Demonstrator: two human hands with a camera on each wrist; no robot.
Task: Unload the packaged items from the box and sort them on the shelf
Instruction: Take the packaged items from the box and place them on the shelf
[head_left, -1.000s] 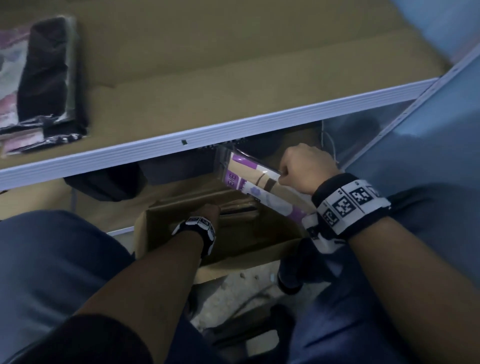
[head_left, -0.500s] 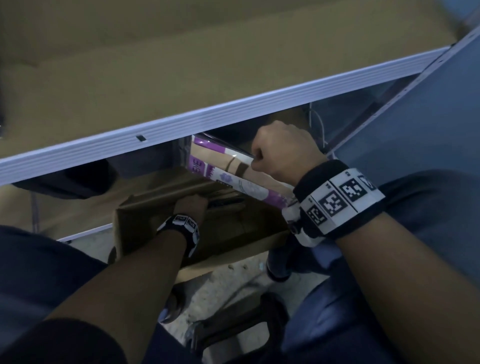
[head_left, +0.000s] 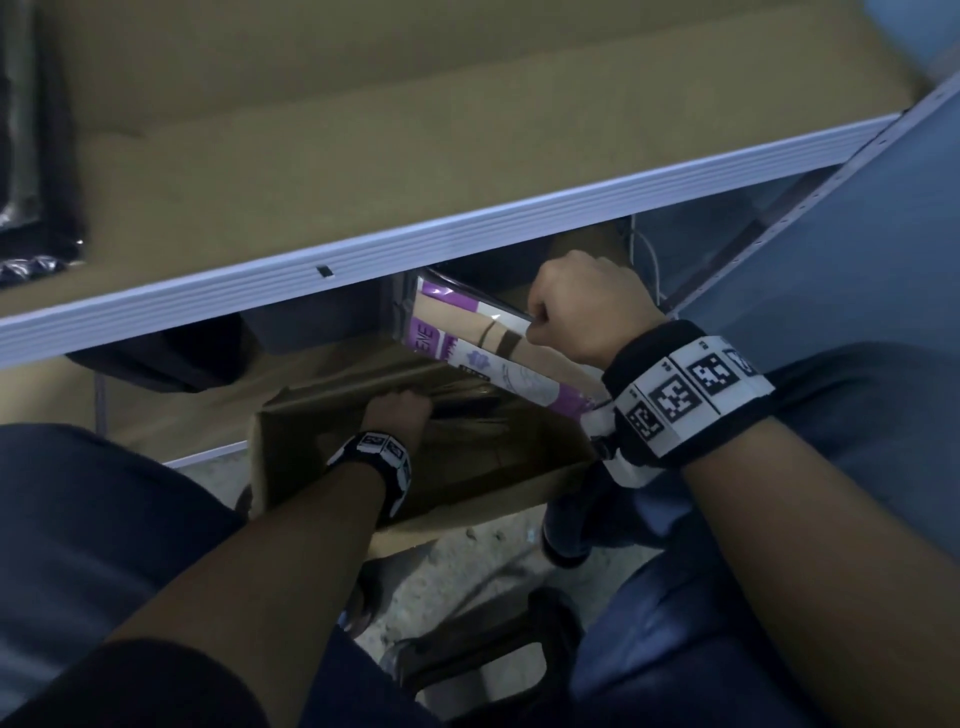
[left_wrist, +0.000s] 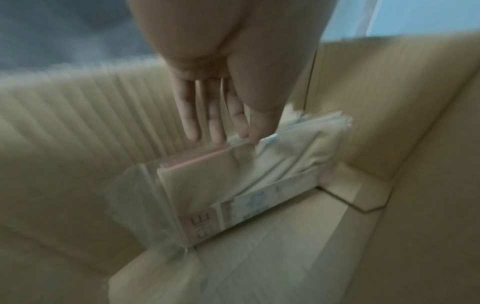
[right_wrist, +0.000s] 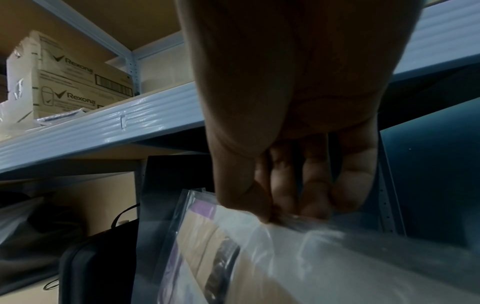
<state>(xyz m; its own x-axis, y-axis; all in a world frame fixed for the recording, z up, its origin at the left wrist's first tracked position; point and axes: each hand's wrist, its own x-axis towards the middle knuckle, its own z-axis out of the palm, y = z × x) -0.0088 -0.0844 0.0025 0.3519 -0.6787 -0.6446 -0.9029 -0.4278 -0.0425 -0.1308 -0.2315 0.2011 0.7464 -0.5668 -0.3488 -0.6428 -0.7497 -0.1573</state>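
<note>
Two hands are at work, each with one wrapped packet before it; one cardboard box (head_left: 467, 483) stands on the floor beneath the white shelf edge (head_left: 467, 228), and one dark bundle of packets (head_left: 31, 156) lies on the upper board at far left. The right hand (head_left: 582, 306) is a closed fist, thumb and curled fingers (right_wrist: 311, 185) pinching the plastic edge of a purple-and-tan packet (head_left: 483, 353), which hangs tilted just under the shelf edge, above the box. The left hand (head_left: 397, 415) reaches down inside the box; its fingers (left_wrist: 215, 115) are straight and together, their tips touching the top edge of a pale packet (left_wrist: 233, 185) standing on edge against the box wall, thumb beside them; nothing is clasped.
</note>
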